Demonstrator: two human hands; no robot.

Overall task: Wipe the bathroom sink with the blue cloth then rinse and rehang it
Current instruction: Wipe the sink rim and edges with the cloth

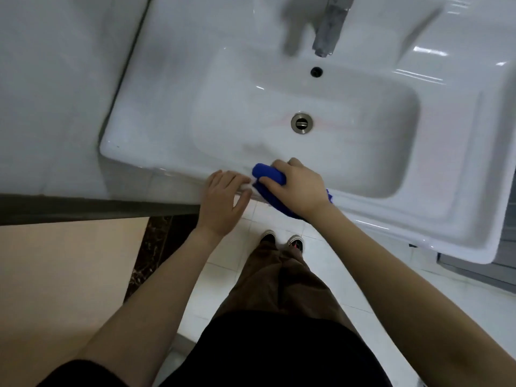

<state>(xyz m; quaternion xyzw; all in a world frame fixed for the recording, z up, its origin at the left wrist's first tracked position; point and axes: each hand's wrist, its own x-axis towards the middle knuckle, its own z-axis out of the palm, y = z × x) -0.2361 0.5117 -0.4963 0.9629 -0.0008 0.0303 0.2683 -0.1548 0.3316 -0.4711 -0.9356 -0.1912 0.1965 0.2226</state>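
Right hand [300, 184] clenched on the cloth [269, 175], bunched, pressing it on the sink's [173, 88] front rim, just left of the rim's middle. Part of the cloth hangs past the front edge under the wrist. Left hand [224, 195] lies flat on the same rim just beside the cloth, fingers spread, grasping nothing, probably bracing. Basin looks dry; drain [301, 123] open, no water visible from the tap [328, 29]. Overflow hole [316, 71] sits below the spout.

Judged stage: wiping, on the front rim; rinse and rehang not yet done. No hook or rail in view, so the rehang spot cannot be told.

Risks from here:
- Cloth is balled up, so little of it touches; streaks or missed patches likely on the rim and basin walls.
- The trailing end off the front edge may drip or drag onto the floor tiles [245, 263] and shoes.
- Glazed rim is slick; if wet, the bracing left hand could slide off the front edge.
- The far corners and the tap base are well apart from the cloth and are easy to skip.
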